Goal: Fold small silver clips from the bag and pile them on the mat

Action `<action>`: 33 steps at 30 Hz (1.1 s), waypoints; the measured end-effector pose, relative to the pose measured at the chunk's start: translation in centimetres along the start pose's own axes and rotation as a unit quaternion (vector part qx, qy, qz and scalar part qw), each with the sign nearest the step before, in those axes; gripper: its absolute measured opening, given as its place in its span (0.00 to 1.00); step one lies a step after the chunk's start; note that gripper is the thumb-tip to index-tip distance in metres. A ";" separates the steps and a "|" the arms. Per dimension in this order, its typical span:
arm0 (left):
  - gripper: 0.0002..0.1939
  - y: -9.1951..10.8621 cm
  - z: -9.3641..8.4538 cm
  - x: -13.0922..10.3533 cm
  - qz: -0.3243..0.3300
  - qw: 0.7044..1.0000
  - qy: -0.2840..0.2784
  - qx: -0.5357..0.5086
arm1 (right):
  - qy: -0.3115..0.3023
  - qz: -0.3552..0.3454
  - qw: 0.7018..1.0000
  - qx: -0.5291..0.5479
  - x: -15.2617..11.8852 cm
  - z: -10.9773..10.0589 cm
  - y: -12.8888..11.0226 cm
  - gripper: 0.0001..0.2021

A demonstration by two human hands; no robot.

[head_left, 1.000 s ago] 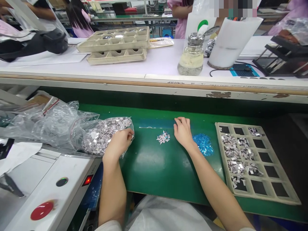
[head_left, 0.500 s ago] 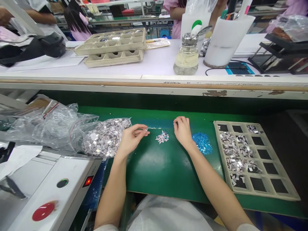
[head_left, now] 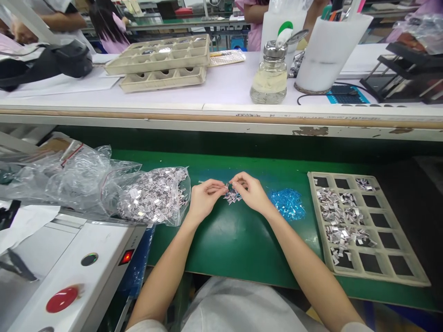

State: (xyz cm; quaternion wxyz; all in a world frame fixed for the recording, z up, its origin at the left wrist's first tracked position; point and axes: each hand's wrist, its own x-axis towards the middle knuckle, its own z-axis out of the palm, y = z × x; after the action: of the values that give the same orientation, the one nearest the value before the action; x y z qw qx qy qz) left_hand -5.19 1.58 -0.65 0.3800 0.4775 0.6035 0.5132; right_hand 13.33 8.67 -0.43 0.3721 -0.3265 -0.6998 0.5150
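My left hand [head_left: 206, 198] and my right hand [head_left: 249, 191] meet over the green work surface, fingertips almost touching. Between them is a small flat silvery piece [head_left: 227, 186], pinched by my left fingers. The right thumb and forefinger are closed at its edge; what they grip is too small to name. Just under the fingertips lies a little pile of silvery-white pieces [head_left: 232, 198], partly hidden by the right hand. Right of that hand is a heap of shiny blue film bits [head_left: 288, 204]. A clear plastic bag [head_left: 152, 196] full of similar silvery pieces lies left of my left hand.
At the right sits a compartment tray [head_left: 372, 235] with silvery pieces in several cells. A white machine [head_left: 78, 276] with a red button stands at lower left. Above runs a shelf [head_left: 221, 99] bearing stacked trays [head_left: 162, 60], a glass bottle [head_left: 269, 76] and a pen cup [head_left: 332, 53]. People are beyond.
Both hands have come together over the small pile, the left moving right and the right moving left. More of the blue heap shows now. The camera view has shifted slightly.
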 end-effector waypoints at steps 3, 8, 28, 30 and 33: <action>0.16 -0.2 0.1 -0.1 0.012 1.000 -0.004 0.009 | -0.013 0.014 1.000 0.019 -0.2 0.4 -0.1 0.06; 0.15 -0.2 0.2 -0.2 0.013 1.000 -0.002 0.011 | -0.003 0.008 1.000 0.016 -0.1 0.6 0.2 0.06; 0.17 0.0 0.2 -0.4 0.023 0.998 -0.045 0.022 | -0.038 -0.001 0.999 -0.004 -0.2 0.2 0.2 0.13; 0.16 0.2 0.1 -0.5 0.038 0.996 -0.054 0.052 | -0.038 -0.005 0.999 -0.013 -0.2 0.0 0.2 0.11; 0.12 0.3 -0.2 -0.5 0.079 0.987 -0.065 0.122 | -0.031 -0.013 0.999 -0.039 -0.3 -0.2 0.1 0.10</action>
State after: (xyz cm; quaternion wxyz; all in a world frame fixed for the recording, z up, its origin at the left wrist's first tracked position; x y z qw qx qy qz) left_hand -5.17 1.09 -0.30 0.3155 0.5990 0.5956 0.4323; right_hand 13.65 8.59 -0.58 0.3439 -0.3150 -0.7347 0.4927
